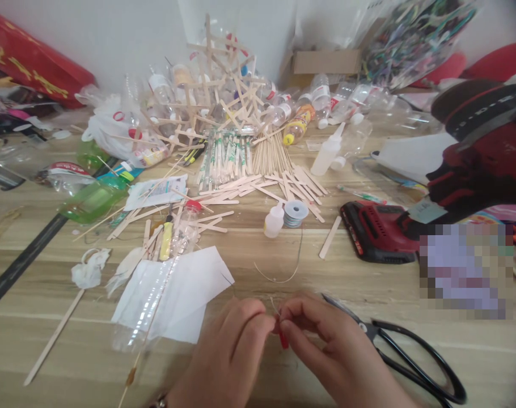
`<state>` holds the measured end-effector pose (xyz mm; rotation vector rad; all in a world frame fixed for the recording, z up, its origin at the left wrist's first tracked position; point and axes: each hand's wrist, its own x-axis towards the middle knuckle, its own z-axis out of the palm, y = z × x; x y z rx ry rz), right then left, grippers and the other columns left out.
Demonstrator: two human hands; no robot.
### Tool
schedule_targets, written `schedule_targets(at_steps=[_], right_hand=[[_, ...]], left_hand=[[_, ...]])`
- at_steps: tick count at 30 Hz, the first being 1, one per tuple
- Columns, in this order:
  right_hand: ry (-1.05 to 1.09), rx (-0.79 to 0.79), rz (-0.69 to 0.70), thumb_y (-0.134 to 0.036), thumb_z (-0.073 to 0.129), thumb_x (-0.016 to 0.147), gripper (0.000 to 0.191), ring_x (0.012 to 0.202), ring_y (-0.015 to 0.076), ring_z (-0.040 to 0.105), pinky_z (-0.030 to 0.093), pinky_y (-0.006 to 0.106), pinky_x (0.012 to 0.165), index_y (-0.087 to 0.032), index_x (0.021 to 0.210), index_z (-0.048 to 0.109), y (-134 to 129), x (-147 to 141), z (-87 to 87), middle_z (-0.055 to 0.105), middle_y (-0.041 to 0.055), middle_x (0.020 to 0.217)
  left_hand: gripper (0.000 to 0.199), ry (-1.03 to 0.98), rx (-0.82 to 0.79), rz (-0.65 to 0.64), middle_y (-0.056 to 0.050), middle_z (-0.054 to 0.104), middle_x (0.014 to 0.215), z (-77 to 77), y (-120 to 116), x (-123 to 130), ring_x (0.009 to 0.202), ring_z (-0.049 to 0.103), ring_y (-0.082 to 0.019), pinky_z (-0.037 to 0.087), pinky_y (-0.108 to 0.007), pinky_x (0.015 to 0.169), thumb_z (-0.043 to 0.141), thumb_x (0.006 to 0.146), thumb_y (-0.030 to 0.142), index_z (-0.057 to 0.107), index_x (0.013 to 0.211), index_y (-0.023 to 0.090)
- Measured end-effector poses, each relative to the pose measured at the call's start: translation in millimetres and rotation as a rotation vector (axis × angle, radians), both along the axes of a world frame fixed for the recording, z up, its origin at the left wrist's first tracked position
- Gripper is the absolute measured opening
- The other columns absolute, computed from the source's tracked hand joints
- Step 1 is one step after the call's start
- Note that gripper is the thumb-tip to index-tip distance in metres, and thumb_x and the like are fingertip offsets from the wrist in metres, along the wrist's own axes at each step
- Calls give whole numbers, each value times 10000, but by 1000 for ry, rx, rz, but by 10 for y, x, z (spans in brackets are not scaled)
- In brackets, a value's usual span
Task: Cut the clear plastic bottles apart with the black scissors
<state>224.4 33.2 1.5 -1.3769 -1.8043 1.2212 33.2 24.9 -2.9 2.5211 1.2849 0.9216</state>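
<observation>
Close together at the front of the table, my left hand [236,345] and my right hand [321,334] are both closed in a pinch. Between their fingertips is a small red piece [284,339], mostly covered, so its kind is unclear. A short end of thin wire [273,305] sticks up beside the right fingertips. Partly behind my right hand lies a pair of black-handled scissors [371,330]. Beyond the hands, a wire spool [296,209] stands beside a small white squeeze bottle [274,221], with a loose curve of wire trailing from it.
A clear plastic bottle [145,306] with a stick through it lies over white paper [194,294] at left. Several craft sticks [228,190], skewers [270,150] and plastic bottles [321,96] crowd the back. On the right stands a red and black power tool [377,232].
</observation>
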Motion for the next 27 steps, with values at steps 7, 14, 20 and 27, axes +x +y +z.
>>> schedule_targets(at_steps=[7, 14, 20, 27], right_hand=[[-50, -50, 96, -79, 482, 863, 184, 784, 155, 670, 499, 232, 701, -203, 841, 616, 14, 10, -8, 696, 9, 841], [-144, 77, 124, -37, 460, 873, 201, 765, 132, 635, 458, 211, 674, -200, 821, 565, 13, 46, 6, 647, -4, 829], [-141, 71, 153, -20, 464, 857, 209, 740, 124, 619, 445, 205, 660, -203, 822, 559, 19, 49, 19, 629, -13, 817], [-129, 39, 159, -3, 482, 834, 213, 754, 122, 624, 447, 202, 680, -197, 801, 564, 7, 44, 3, 639, -13, 817]], left_hand=[[273, 83, -34, -79, -67, 750, 1050, 31, 42, 5, 953, 731, -167, 602, -265, 854, 389, 1028, 135, 601, 1196, 171], [219, -115, -581, 1, 24, 707, 735, 97, 141, 18, 667, 679, -129, 521, -209, 611, 526, 896, 109, 703, 831, 220], [218, -203, -935, 41, 44, 696, 626, 210, 206, 39, 571, 590, -112, 390, -185, 512, 542, 836, 154, 724, 730, 213], [201, -268, -1038, 47, 37, 684, 635, 218, 197, 32, 586, 559, -120, 378, -197, 528, 554, 795, 174, 749, 761, 209]])
